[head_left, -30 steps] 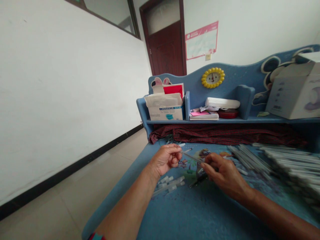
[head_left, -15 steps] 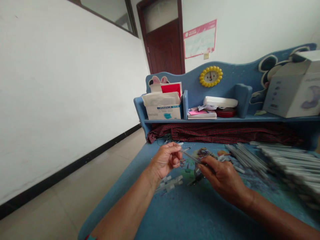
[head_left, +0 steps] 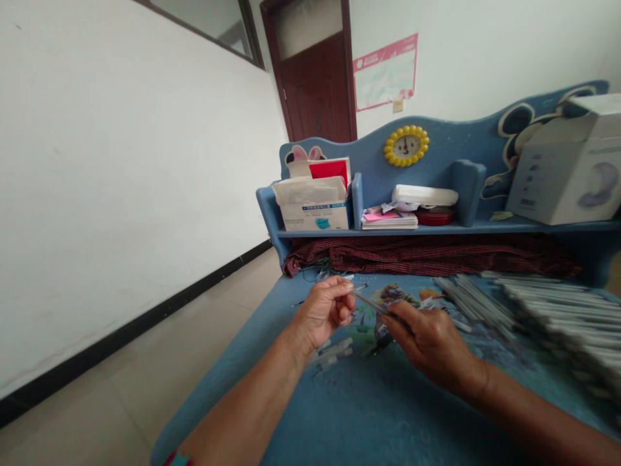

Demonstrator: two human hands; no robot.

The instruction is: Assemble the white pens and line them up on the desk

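Observation:
Between my two hands runs a thin, clear pen barrel, slanting down to the right above the desk. My left hand pinches its far left end between thumb and fingers. The other end is in my right hand, whose fingers are closed around it and hide that end. Below my left hand lie several whitish translucent pen caps on the blue desk. Small dark pen parts sit beneath the barrel, partly covered by my right hand.
To the right lies a large stack of pale pen barrels, with a looser bunch beside it. A checked cloth runs under the shelf. The shelf holds a mask box, papers and a white carton.
The view has shifted slightly. Both hands keep the pen barrel between them in nearly the same position.

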